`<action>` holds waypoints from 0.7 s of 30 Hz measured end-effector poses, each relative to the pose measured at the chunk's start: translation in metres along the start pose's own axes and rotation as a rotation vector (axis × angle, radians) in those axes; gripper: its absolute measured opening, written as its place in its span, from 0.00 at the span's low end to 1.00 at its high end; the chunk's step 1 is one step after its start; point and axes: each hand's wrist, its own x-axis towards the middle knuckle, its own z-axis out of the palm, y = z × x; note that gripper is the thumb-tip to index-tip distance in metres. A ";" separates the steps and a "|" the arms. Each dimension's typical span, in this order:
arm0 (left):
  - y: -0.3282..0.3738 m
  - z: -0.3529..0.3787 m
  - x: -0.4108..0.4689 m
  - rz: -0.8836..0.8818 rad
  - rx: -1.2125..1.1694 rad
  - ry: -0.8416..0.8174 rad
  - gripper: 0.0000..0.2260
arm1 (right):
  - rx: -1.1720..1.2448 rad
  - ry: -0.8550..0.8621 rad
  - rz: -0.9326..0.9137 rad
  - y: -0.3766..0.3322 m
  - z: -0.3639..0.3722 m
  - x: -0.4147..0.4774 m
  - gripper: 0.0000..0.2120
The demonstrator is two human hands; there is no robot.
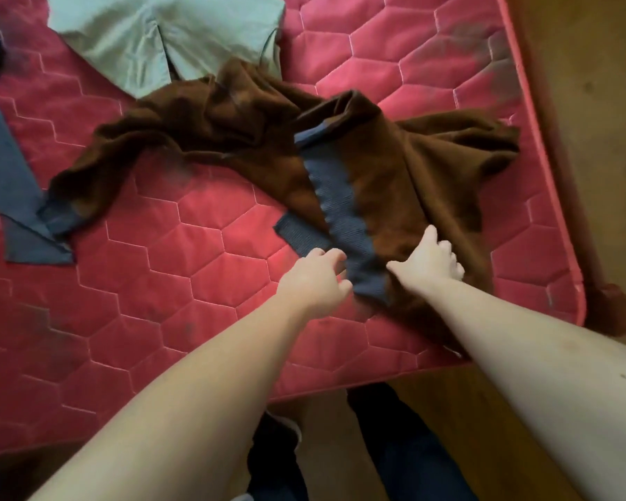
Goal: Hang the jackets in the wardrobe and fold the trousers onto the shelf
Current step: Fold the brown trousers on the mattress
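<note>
Head view: brown fleece jacket with navy ribbed band crumpled on red quilted mattress, reaching its near edge; left grip pinches band; right grip curled on fleece, hold unclear; soft, light, floppy; likely best taken at shoulders.

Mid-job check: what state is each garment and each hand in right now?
Jacket: crumpled on the mattress, not hung.
Green garment: spread out at the far side, untouched.
Blue garment: spread at the left, untouched.
Left hand: pinches the jacket's ribbed hem.
Right hand: on the jacket, fingers bent; grip unclear.
</note>
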 end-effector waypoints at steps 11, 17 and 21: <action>0.000 -0.054 -0.014 -0.361 -1.265 -0.077 0.32 | 0.987 -0.565 -0.238 -0.074 -0.050 -0.080 0.08; -0.010 -0.078 -0.039 -0.251 -1.391 -0.012 0.18 | 0.872 -0.463 -0.203 -0.077 -0.072 -0.095 0.03; -0.011 -0.087 -0.061 -0.244 -1.275 0.128 0.10 | 0.474 -0.031 -0.364 -0.074 -0.052 -0.115 0.26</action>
